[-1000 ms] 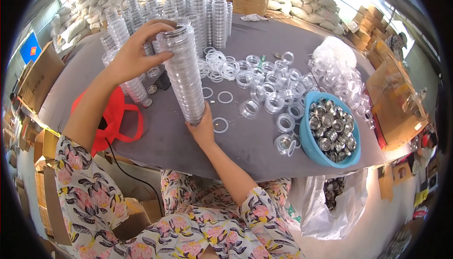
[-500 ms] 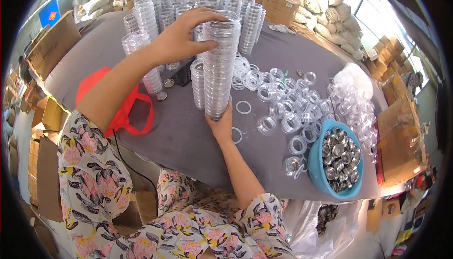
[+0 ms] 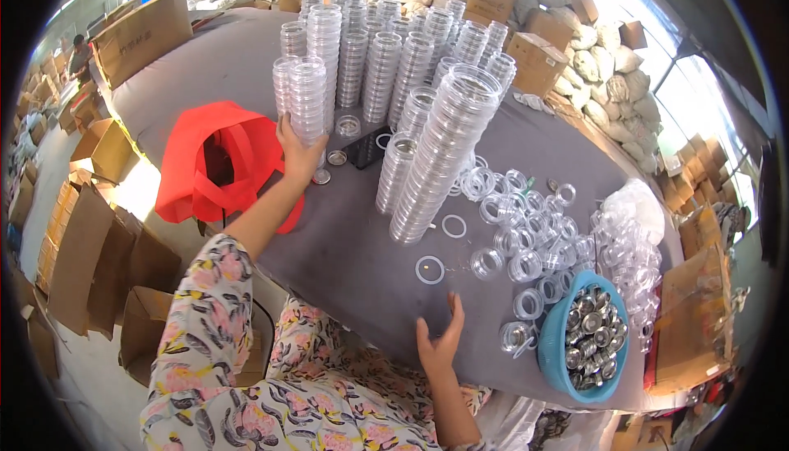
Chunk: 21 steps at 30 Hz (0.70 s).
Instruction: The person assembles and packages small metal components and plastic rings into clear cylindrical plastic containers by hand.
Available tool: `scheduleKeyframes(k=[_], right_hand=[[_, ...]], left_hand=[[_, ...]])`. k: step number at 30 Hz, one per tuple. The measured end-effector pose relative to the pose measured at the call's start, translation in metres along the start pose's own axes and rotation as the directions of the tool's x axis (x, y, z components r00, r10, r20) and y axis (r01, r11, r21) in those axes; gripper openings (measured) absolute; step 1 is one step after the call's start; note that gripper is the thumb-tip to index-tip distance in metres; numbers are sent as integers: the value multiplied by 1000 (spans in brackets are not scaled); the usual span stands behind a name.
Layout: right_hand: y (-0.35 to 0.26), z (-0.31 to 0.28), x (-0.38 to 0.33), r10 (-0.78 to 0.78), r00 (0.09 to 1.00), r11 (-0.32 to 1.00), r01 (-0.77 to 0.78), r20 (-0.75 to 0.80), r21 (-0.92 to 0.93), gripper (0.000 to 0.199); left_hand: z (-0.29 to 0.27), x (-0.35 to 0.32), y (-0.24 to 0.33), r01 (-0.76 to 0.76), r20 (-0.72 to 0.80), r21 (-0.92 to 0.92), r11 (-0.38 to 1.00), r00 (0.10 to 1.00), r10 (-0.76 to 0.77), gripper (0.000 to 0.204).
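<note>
My left hand (image 3: 301, 148) is wrapped round the lower part of a short stack of clear round plastic containers (image 3: 308, 93) at the left of the group of stacks. My right hand (image 3: 441, 341) is held over the near table edge with nothing in it, thumb and fingers apart. Between the hands a tall stack of clear plastic containers (image 3: 448, 159) stands on the grey cloth, leaning in the wide view. Right against it is a shorter clear stack (image 3: 397, 175). Two flat white rings lie nearby, the closer ring (image 3: 429, 270) just beyond my right hand.
A red bag (image 3: 218, 163) lies at the table's left edge. A dark phone (image 3: 367, 148) lies among the stacks. Loose clear rings (image 3: 526, 237) spread to the right, beside a blue basket (image 3: 557, 352) of small metal lids. Cardboard boxes and sacks surround the table.
Both hands have let go of the tall stack, which now stands on the table. My left hand has moved to the short stack at left; my right has drawn back nearer. The view has shifted.
</note>
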State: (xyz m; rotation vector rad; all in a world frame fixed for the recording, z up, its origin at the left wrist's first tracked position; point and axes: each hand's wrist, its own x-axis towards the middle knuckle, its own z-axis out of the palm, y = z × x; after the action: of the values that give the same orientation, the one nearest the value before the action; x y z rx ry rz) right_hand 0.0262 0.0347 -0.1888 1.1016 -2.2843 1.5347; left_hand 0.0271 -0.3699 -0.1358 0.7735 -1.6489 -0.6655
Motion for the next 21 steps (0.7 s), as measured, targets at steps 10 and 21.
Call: scheduleKeyframes(k=[10, 21], right_hand=[[24, -4, -71, -143, 980, 797, 195, 136, -571, 55], [8, -1, -65, -69, 994, 818, 105, 86, -566, 56]], left_hand=[[31, 6, -99, 389, 192, 64, 919, 899, -394, 84], [-8, -8, -118, 271, 255, 20, 962, 929, -267, 75]])
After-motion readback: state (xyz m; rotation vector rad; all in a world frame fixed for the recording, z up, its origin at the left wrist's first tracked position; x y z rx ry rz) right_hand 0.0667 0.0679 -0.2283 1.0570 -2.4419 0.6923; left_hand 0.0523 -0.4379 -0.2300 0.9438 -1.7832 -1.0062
